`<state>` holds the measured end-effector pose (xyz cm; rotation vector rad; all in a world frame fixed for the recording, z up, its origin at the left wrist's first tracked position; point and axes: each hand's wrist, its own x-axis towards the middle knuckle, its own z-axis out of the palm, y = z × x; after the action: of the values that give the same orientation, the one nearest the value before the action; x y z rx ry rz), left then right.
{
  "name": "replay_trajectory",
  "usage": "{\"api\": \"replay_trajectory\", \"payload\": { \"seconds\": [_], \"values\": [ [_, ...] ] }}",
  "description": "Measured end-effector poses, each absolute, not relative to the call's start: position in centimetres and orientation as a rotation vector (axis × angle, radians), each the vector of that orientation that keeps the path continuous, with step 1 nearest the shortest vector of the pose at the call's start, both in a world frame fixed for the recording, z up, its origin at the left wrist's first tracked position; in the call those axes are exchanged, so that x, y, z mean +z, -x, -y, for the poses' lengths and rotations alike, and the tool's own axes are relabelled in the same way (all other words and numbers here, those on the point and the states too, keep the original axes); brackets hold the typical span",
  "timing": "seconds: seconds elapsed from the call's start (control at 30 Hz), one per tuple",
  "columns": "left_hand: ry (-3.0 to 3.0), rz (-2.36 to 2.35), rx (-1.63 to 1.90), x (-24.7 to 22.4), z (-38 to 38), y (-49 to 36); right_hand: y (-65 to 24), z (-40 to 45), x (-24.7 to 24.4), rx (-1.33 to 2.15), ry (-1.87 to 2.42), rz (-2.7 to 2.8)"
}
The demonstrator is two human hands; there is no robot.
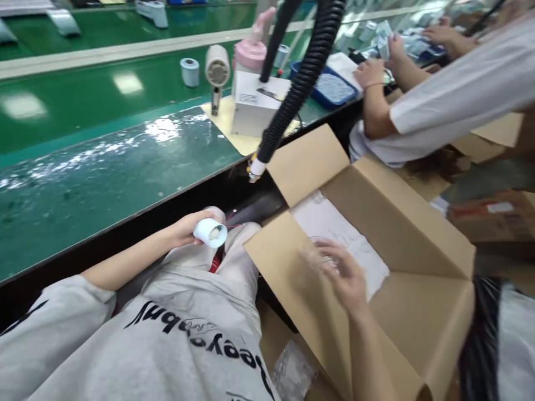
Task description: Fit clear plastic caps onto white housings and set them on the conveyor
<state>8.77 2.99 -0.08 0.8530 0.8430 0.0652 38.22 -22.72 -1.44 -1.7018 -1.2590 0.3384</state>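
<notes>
My left hand (pixel 188 227) is closed round a light blue cylindrical plastic housing (pixel 212 233) above my lap, its open end facing right and a pale part showing inside. Thin red wire shows beside it. My right hand (pixel 340 273) is over the near flap of an open cardboard box (pixel 418 317), its fingers curled and blurred by motion. Something small and clear seems to be at its fingertips, but I cannot make it out. White sheet material (pixel 338 228) lies inside the box.
A black corrugated hose (pixel 292 89) hangs ahead, its white tip near the bench edge. On the green bench (pixel 125 172) stand a handheld fan-like device (pixel 217 72), a pink bottle (pixel 251 53) and a grey box (pixel 254 108). Another person's arms (pixel 380 106) work at right, near a blue tray (pixel 332 89).
</notes>
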Motion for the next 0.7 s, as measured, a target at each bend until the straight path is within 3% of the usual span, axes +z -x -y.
{"api": "replay_trajectory", "payload": {
  "seconds": [0.07,0.17,0.37,0.5,0.7],
  "values": [
    [-0.878,-0.818,0.046,0.0,-2.8,-8.3,-32.6,19.1,-1.2,0.411,1.643,1.476],
    [-0.903,-0.825,0.032,0.4,-2.4,-7.1,-26.4,14.5,-1.2,0.233,1.632,1.811],
    [-1.6,-0.636,0.171,1.9,-2.0,-3.8,-23.1,9.4,-1.2,0.301,1.608,1.954],
    [-1.904,-0.663,0.408,1.7,-2.0,-2.4,-22.5,8.8,-0.7,0.636,1.422,1.783],
    [-1.896,-0.5,0.452,-0.5,-2.5,-1.7,-21.5,9.0,0.3,0.846,1.392,1.373]
  ]
}}
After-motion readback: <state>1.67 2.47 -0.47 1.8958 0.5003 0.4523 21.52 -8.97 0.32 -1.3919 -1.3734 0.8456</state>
